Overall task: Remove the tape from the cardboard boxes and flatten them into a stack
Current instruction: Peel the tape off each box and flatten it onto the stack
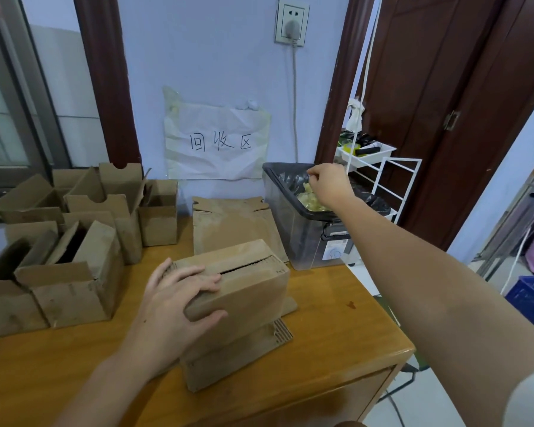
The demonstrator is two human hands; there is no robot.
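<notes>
Binning tape looks like the step in hand: right hand (327,183) is stretched out over the lined bin (302,238) at the worktop's (336,331) far right corner, fingers bunched downward over a pale crumpled wad of tape (310,201) lying inside. Whether the fingertips pinch a strip or have let go, cannot tell, they point away from the camera. Left hand (179,298) grasps the near box (244,291) at its left end, fingers across the top, thumb on the front face, steadying it upright on the worktop centre. Top seam of that box shows a dark open slit, no tape seen on it, so likely stripped on top. Bottom flaps splay out underneath; any tape down there is hidden. One flattened box (232,229) lies behind it, just beside the bin, start of the stack. Cluster of open unflattened boxes (74,241) sits on the left, so task seems early to mid. Next move, as a guess: bring right hand back, push the near box's sides in to collapse it, lay it on the flattened one. Paper sign (218,141) on the wall reads handwritten characters. Leftmost boxes cut off by frame edge; bin depth obscured by the dark liner
</notes>
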